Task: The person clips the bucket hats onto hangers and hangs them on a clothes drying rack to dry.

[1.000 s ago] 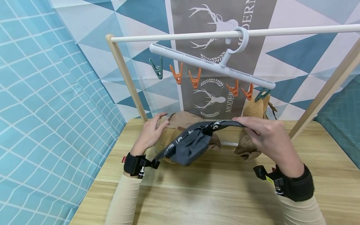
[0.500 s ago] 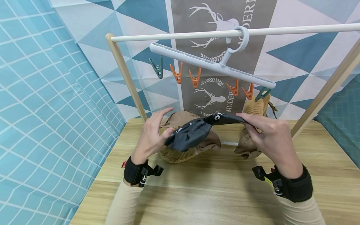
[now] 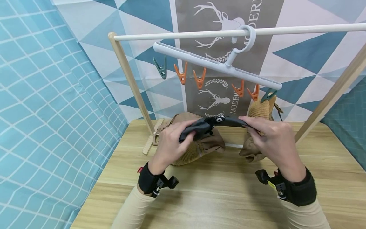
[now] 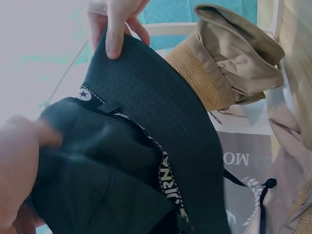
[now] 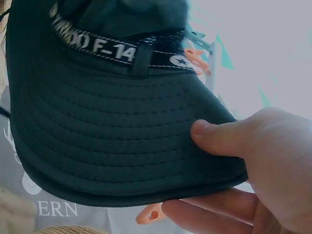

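A dark sun hat [image 3: 228, 121] with a lettered band is held up between both hands, above the table. My right hand [image 3: 271, 140] pinches its brim, thumb on one face and fingers beneath, as the right wrist view shows. My left hand [image 3: 171, 143] holds the hat's crown [image 4: 97, 161] at the other end, thumb on the near side; it is blurred in the left wrist view. Behind the dark hat a tan and straw hat [image 3: 210, 141] sits low, partly hidden by it and my left hand. Another straw and tan hat [image 3: 258, 111] is at the right, behind my right hand.
A pale blue hanger [image 3: 200, 63] hooks over the white rail [image 3: 177, 35] of a wooden-legged rack, tilted down to the right. Orange clips [image 3: 181, 73] and green clips [image 3: 161, 67] hang below it; the rightmost green one meets the right-hand straw hat. The wooden table [image 3: 211, 197] lies underneath.
My left hand has moved right from beside the hat onto its crown and taken hold. The dark hat's crown end has risen and tipped up. My right hand keeps its grip, almost still.
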A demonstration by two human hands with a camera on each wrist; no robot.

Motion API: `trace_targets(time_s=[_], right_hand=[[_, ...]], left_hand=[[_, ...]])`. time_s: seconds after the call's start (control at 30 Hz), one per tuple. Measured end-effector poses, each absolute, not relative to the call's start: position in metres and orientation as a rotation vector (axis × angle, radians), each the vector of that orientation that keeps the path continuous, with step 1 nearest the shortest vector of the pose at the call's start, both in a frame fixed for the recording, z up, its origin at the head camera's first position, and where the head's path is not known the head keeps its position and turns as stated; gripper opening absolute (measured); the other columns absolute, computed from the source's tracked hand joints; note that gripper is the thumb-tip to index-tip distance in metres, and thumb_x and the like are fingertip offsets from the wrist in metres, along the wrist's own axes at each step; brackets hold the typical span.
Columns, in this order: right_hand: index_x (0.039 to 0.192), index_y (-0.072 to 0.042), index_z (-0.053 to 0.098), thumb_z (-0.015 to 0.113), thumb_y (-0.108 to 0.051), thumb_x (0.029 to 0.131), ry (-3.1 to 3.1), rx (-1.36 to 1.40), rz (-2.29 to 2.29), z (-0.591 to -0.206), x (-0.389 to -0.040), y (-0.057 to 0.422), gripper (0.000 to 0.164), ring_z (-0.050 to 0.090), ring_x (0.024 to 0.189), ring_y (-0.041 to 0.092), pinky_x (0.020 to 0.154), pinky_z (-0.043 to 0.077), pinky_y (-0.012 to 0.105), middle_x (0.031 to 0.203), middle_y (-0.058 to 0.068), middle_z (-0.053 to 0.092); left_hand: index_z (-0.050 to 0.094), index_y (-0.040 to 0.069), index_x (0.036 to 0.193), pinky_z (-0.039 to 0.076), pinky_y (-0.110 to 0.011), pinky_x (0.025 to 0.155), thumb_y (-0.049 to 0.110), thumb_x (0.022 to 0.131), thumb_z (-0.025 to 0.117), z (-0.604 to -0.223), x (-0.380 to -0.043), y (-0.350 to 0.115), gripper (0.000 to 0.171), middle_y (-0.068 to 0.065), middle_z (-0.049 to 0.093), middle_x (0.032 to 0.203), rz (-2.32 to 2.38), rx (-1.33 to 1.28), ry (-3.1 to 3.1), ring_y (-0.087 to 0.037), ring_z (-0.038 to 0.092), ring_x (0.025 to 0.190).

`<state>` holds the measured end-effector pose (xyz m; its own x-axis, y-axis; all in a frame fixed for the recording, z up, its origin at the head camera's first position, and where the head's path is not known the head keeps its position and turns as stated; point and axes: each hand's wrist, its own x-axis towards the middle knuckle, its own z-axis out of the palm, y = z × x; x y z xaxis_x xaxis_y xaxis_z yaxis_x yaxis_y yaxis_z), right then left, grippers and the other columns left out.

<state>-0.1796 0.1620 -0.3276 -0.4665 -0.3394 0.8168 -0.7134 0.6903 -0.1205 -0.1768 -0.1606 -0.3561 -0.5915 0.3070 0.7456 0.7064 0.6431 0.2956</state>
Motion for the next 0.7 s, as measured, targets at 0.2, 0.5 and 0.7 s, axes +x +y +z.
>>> trace_targets(time_s=[0.2, 0.5, 0.7], right_hand=[[0.121, -0.003, 0.087, 0.088, 0.015, 0.082, -2.063, 0.851, 0.53, -0.328, -0.182, 0.161, 0.043, 0.083, 0.069, 0.031, 0.052, 0.042, 0.024, 0.104, 0.019, 0.088], [0.148, -0.008, 0.075, 0.096, 0.007, 0.08, -2.095, 0.88, 0.638, -0.329, -0.186, 0.159, 0.073, 0.076, 0.066, 0.022, 0.058, 0.034, 0.012, 0.117, 0.017, 0.087], [0.168, -0.013, 0.055, 0.105, 0.002, 0.069, -2.224, 0.797, 0.905, -0.327, -0.189, 0.164, 0.111, 0.082, 0.115, 0.047, 0.098, 0.042, -0.003, 0.142, 0.024, 0.078]], left_hand=[[0.075, 0.002, 0.133, 0.063, -0.039, 0.085, 0.005, 0.113, 0.064, -0.36, -0.181, -0.159, 0.023, -0.018, 0.083, 0.121, -0.778, -0.725, -2.181, -0.029, 0.082, 0.101], [0.073, -0.002, 0.132, 0.042, -0.032, 0.073, -0.002, 0.112, 0.061, -0.361, -0.188, -0.169, 0.023, -0.023, 0.081, 0.117, -0.904, -0.739, -2.106, -0.02, 0.059, 0.072], [0.074, -0.004, 0.129, 0.039, -0.024, 0.069, -0.002, 0.112, 0.06, -0.354, -0.189, -0.183, 0.022, -0.024, 0.078, 0.101, -1.111, -0.631, -2.02, -0.008, 0.046, 0.061]])
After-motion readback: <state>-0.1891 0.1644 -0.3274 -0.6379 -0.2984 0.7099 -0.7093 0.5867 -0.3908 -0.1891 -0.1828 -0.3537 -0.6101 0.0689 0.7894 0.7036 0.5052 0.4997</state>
